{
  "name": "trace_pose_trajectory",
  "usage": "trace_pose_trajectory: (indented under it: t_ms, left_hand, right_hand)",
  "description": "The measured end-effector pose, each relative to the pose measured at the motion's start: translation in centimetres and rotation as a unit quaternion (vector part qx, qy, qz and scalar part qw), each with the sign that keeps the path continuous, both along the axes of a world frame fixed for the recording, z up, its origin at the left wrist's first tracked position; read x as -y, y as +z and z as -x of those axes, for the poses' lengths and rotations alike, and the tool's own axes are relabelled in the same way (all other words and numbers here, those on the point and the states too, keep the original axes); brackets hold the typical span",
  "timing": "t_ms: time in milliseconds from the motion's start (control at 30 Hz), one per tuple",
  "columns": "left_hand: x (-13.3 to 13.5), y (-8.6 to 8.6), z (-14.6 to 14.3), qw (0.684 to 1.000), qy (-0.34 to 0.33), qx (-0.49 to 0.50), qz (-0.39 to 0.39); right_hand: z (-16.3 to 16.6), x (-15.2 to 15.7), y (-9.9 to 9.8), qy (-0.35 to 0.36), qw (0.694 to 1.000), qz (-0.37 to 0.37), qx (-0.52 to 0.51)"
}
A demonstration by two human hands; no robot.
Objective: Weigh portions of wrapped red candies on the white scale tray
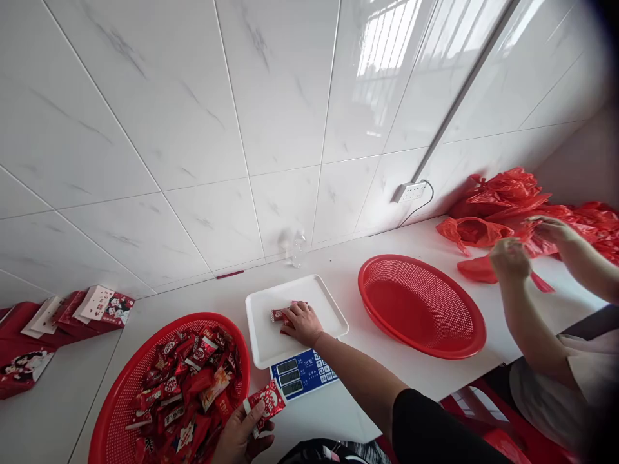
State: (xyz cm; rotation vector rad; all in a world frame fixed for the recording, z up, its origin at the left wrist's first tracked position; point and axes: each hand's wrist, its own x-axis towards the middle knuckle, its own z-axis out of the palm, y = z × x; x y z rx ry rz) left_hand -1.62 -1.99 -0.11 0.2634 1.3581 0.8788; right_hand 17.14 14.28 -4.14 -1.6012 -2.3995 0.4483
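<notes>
My left hand pinches a red-and-white wrapped snack packet between thumb and fingers, beside the rim of a red plastic basket. Many small wrapped snacks, mostly red, fill that basket. My right hand is on the white tray of a digital scale, its fingers curled over small red wrapped snacks. Those snacks are partly covered by the fingers. Below the tray shows the scale's blue panel with its displays and keys, partly hidden by my right forearm.
Right of the scale stands a second red basket, with no contents visible. A co-worker's hands handle red plastic bags at far right. Red printed boxes lie left. A clear plastic object and power strip are by the wall.
</notes>
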Motion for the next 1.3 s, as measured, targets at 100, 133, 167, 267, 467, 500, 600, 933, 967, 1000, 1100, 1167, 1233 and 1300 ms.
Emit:
trace_pose_trajectory:
  t_ms: [100,133,167,267,467,500,600,933,967,1000,1100,1167,1233,1300]
  left_hand:
    - [-0.1,-0.8,0.3,1.0,0.008,-0.002,0.007]
    - [-0.1,-1.1,0.3,1.0,0.01,0.001,0.006]
    - [-0.1,-1.4,0.3,1.0,0.011,0.005,0.007]
    - [-0.1,-1.8,-0.3,1.0,0.02,0.014,0.017]
    - [-0.2,-0.6,-3.1,0.999,0.037,0.013,-0.009]
    - [-0.3,-0.3,-3.6,0.999,0.035,0.011,-0.011]
    - [-0.7,0.3,-4.5,0.999,0.03,0.006,-0.014]
    - [-0.8,0.7,-5.2,1.0,0.001,0.023,-0.015]
    - [-0.7,0.7,-5.1,1.0,0.002,0.02,-0.014]
    - [-0.6,0.7,-4.9,1.0,0.002,0.017,-0.015]
    - [-0.3,0.8,-3.9,1.0,0.0,0.018,-0.016]
    - [0.1,0.8,-3.2,1.0,0.0,0.021,-0.014]
    - [0.4,0.8,-2.6,1.0,0.006,0.017,-0.01]
    - [0.7,0.7,-2.1,1.0,0.01,0.011,-0.005]
  right_hand:
    - [-0.4,-0.5,-0.1,-0.007,0.999,-0.008,-0.041]
    - [-0.5,-0.7,-0.1,-0.017,0.999,-0.01,-0.051]
    - [-0.7,-0.9,0.0,-0.03,0.998,-0.013,-0.058]
    - [-1.6,-1.9,0.6,-0.097,0.989,-0.029,-0.103]
    - [-9.4,-3.2,3.0,-0.331,0.886,-0.058,-0.32]
    - [-11.7,-3.1,3.4,-0.348,0.881,-0.06,-0.315]
    - [-18.6,-2.0,4.1,-0.433,0.874,-0.039,-0.215]
    - [-13.6,1.9,3.7,-0.148,0.982,0.085,-0.079]
    - [-11.5,2.2,3.6,-0.051,0.989,0.112,-0.087]
    - [-9.7,2.5,3.5,0.019,0.987,0.131,-0.088]
    - [-5.5,2.5,3.1,0.075,0.984,0.151,-0.054]
    - [-3.7,1.9,2.7,0.049,0.987,0.148,-0.035]
    - [-2.3,0.9,2.3,0.027,0.989,0.14,-0.031]
    - [-0.9,-0.1,2.0,0.016,0.991,0.131,-0.028]
